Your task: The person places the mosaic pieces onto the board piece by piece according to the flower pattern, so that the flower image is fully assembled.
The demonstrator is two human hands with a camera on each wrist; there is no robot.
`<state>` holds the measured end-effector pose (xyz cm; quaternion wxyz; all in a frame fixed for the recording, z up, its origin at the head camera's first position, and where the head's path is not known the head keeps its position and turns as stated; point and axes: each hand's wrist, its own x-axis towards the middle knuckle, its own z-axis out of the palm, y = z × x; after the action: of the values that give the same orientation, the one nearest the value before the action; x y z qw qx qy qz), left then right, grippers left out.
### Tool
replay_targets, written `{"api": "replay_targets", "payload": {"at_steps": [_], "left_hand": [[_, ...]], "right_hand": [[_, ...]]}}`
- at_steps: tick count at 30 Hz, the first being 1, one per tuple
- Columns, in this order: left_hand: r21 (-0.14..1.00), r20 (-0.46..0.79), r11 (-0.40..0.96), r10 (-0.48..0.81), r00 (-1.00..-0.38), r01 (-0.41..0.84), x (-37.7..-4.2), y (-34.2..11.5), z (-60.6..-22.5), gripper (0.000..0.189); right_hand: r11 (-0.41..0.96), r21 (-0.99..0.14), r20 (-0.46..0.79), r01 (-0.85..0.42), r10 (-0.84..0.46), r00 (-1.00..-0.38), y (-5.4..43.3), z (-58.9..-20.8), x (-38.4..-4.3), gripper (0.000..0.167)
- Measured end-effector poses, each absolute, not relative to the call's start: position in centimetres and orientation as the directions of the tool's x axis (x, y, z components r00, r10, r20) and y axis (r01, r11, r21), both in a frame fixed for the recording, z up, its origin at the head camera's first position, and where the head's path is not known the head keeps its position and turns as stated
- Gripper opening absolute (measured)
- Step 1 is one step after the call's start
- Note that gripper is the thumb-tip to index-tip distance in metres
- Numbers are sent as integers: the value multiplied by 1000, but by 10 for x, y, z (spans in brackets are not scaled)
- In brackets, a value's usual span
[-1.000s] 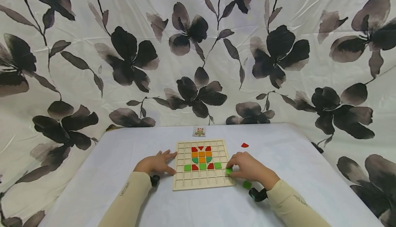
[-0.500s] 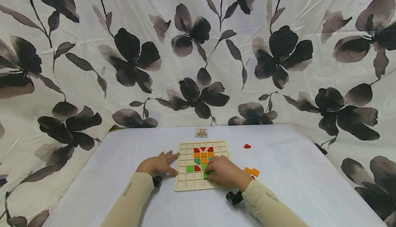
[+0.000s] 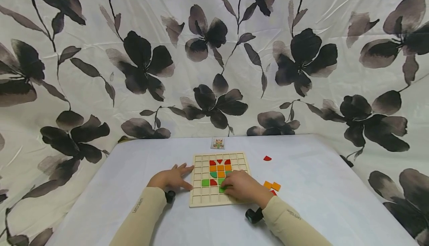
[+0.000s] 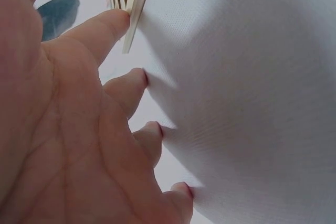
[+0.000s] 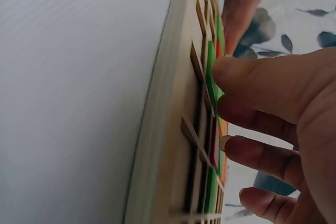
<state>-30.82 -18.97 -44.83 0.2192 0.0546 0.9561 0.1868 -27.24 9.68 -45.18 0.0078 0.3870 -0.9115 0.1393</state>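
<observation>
My right hand (image 3: 244, 186) is over the lower middle of a wooden grid board (image 3: 200, 199), pinching a green square tile (image 3: 222, 189) between thumb and finger. In the right wrist view the tile (image 5: 211, 74) sits low at the grid slots, under the thumb tip. Set tiles form a figure on the board, among them an orange square (image 3: 220, 168), a red quarter piece (image 3: 213, 182) and another green square (image 3: 205, 182). The right hand covers some tiles. At the board's left edge, my left hand (image 3: 170, 179) rests with fingers spread; one fingertip (image 4: 123, 18) touches the edge.
Right of the board lie two orange squares (image 3: 276, 186) and a red piece (image 3: 273, 192), partly behind the right wrist. A separate red piece (image 3: 267, 158) lies farther back. Behind the board is a small pattern card (image 3: 218, 143). Floral cloth (image 3: 207, 71) hangs beyond the table.
The right hand has carried the green tile leftward from the board's right edge to the lower middle, uncovering the orange pieces. The left hand stays at the board's left edge.
</observation>
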Motion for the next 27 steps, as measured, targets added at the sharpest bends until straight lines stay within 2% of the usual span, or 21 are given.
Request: {"api": "replay_targets", "payload": {"at_steps": [5,10,14,19,22,27], "left_hand": [[384,-399,923,198,-895,33,-309,-190,-451,88],[380,-395,924,199,-897,37,-310,-192,-452,88],[377,-397,926,192,-898,32,-311,-192,-453,89],[373,-399,927,190,-897,30,-311,-191,-454,89],[367,-396,929,195,-897,40,-310,-191,-452,89],[373,-390,926,210,-897,54,-309,-189,-448,89]], "right_hand": [[696,-249,144,-674,-662,-736,121,-448,-274,14],[751,-274,148,-601,-584,-798,152,-439,-279,14],[804,-293,111,-518,-510,-853,175,-435,-279,15],[860,-340,6,-379,-401,-916,196,-432,-274,13],[867,-367,-53,-336,-381,-923,206,-432,-267,10],[863,-363,-84,-352,-406,-910,220,-435,-257,8]]}}
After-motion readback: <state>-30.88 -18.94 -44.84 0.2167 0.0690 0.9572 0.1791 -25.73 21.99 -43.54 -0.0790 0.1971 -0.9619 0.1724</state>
